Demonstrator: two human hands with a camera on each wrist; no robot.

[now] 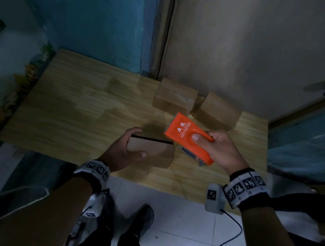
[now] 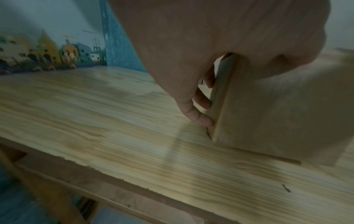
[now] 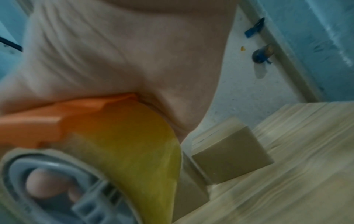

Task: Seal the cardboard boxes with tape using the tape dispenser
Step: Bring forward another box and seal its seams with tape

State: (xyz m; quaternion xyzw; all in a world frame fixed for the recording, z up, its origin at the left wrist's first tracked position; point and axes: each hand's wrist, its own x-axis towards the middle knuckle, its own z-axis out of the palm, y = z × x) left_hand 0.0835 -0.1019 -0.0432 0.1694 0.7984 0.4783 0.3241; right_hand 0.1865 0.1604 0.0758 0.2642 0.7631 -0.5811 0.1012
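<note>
A small cardboard box (image 1: 152,153) stands near the front edge of the wooden table (image 1: 74,109), with a dark gap along its top. My left hand (image 1: 125,149) grips its left end, thumb across the near face and fingers (image 2: 201,118) behind the far side. My right hand (image 1: 217,146) holds the orange tape dispenser (image 1: 187,135) just right of and above that box; the thumb lies on its flat side. In the right wrist view the yellowish tape roll (image 3: 138,151) sits under the orange body (image 3: 57,118), and fingers (image 3: 44,183) reach through the grey hub.
Two more cardboard boxes (image 1: 174,98) (image 1: 220,110) stand at the table's back, against the wall. A blue wall and a mural border the left side. White floor tiles (image 1: 182,232), my shoes and a black cable (image 1: 224,239) lie below the table's front edge.
</note>
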